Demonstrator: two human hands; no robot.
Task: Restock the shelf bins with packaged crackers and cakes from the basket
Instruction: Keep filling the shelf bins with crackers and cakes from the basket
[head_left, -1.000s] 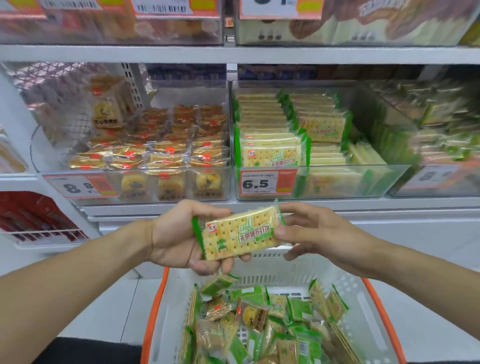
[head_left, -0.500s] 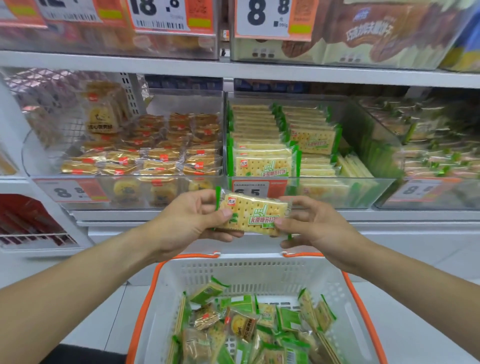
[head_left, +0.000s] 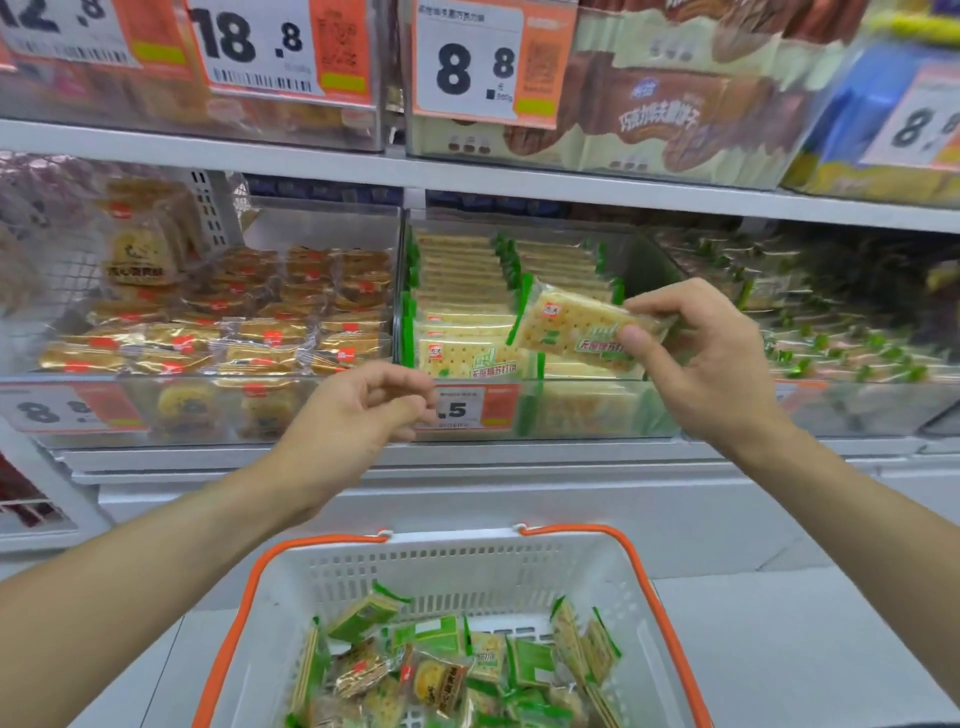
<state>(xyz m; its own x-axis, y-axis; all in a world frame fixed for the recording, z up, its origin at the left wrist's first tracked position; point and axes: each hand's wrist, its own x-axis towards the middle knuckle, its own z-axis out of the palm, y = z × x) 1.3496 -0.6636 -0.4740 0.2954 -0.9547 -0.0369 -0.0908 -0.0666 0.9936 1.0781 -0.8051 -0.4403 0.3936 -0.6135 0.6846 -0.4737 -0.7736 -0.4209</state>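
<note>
My right hand (head_left: 696, 358) pinches a green-edged cracker pack (head_left: 571, 325) by its right end and holds it tilted over the clear cracker bin (head_left: 587, 410), which holds rows of the same packs. My left hand (head_left: 353, 421) hangs in front of the bin's price tag with its fingers loosely curled and nothing in them. Below, a white basket with an orange rim (head_left: 457, 571) holds several green cracker packs and gold-wrapped cakes (head_left: 441, 686).
The clear bin on the left (head_left: 218, 332) holds gold-wrapped cakes with red labels. Another clear bin on the right (head_left: 857, 338) holds green-trimmed packs. The upper shelf (head_left: 467, 179) carries bins with price tags. Grey floor lies around the basket.
My left hand let go of the cracker pack and dropped back a little. My right hand carried the pack up and to the right, over the cracker bin.
</note>
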